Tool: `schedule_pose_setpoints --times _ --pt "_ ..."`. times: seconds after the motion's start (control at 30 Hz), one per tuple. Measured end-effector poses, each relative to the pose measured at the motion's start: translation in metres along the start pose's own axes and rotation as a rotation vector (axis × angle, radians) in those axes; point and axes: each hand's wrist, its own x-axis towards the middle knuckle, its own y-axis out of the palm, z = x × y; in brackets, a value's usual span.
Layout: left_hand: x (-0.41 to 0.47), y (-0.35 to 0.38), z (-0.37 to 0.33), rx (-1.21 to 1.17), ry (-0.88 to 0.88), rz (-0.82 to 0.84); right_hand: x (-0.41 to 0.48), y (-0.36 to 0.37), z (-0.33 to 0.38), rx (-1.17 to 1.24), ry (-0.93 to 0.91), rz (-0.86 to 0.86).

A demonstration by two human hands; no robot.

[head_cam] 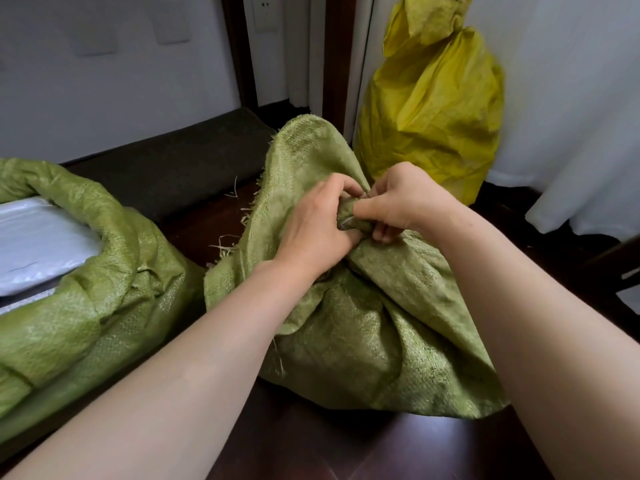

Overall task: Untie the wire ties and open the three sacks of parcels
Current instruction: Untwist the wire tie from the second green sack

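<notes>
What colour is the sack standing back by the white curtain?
The back sack is yellow; the head view shows it best.

green sacks [363,323]: coarse woven plastic, frayed edges; yellow sack [433,109]: smoother, slight sheen; floor [329,445]: glossy dark wood; parcels [38,244]: glossy plastic

At the gathered neck of the middle green sack [363,323], the person's curled fingers [367,210] cover most of the wire tie [345,221]; only a thin grey glint shows. The sack's contents are hidden. Left of it, an open green sack [86,306] and its pale parcels [34,251] run off the edge. Behind it, the yellow sack [433,109] is cut off at the top.
</notes>
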Motion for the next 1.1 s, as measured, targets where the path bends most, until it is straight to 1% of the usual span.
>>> schedule_pose_setpoints --times 0.1,0.17,0.23,0.37,0.5,0.57,0.67,0.7,0.77,0.83,0.9,0.97,1.03,1.1 --pt "0.003 0.0 -0.004 0.178 0.155 -0.051 0.0 -0.007 0.001 -0.01 -0.068 -0.091" --pt "0.002 0.001 -0.008 0.145 0.222 -0.062 0.0 -0.013 0.004 0.043 -0.107 -0.113" --pt "0.0 0.001 -0.01 0.045 0.198 -0.029 -0.001 -0.017 0.006 0.08 -0.139 -0.133" --pt "0.001 0.003 -0.008 -0.098 0.044 0.082 -0.001 -0.018 0.002 0.111 -0.19 -0.142" --pt "0.002 0.009 -0.007 -0.185 0.003 0.09 0.002 -0.017 -0.009 0.175 -0.176 -0.101" --pt "0.002 0.011 -0.005 -0.216 0.017 0.083 0.002 -0.019 -0.016 0.242 -0.155 -0.063" --pt "0.001 0.01 0.001 -0.256 0.033 0.052 0.002 -0.025 -0.025 0.391 -0.143 0.065" --pt "0.0 0.009 0.005 -0.268 0.026 0.033 0.002 -0.026 -0.027 0.402 -0.145 0.106" --pt "-0.002 0.008 0.009 -0.278 0.0 -0.009 0.003 -0.03 -0.027 0.292 -0.15 0.134" --pt "-0.003 0.009 0.01 -0.289 -0.02 -0.039 0.005 -0.033 -0.024 0.108 -0.156 0.112" --pt "-0.003 0.009 0.008 -0.287 -0.036 -0.058 0.007 -0.033 -0.02 0.021 -0.162 0.084" --pt "-0.003 0.008 0.007 -0.269 -0.02 -0.067 0.008 -0.03 -0.019 0.028 -0.166 0.065" --pt "-0.004 0.007 0.006 -0.23 0.059 -0.104 0.009 -0.027 -0.02 0.074 -0.17 0.072" --pt "-0.003 0.008 0.01 -0.104 0.152 -0.176 0.01 -0.025 -0.022 0.12 -0.169 0.082"
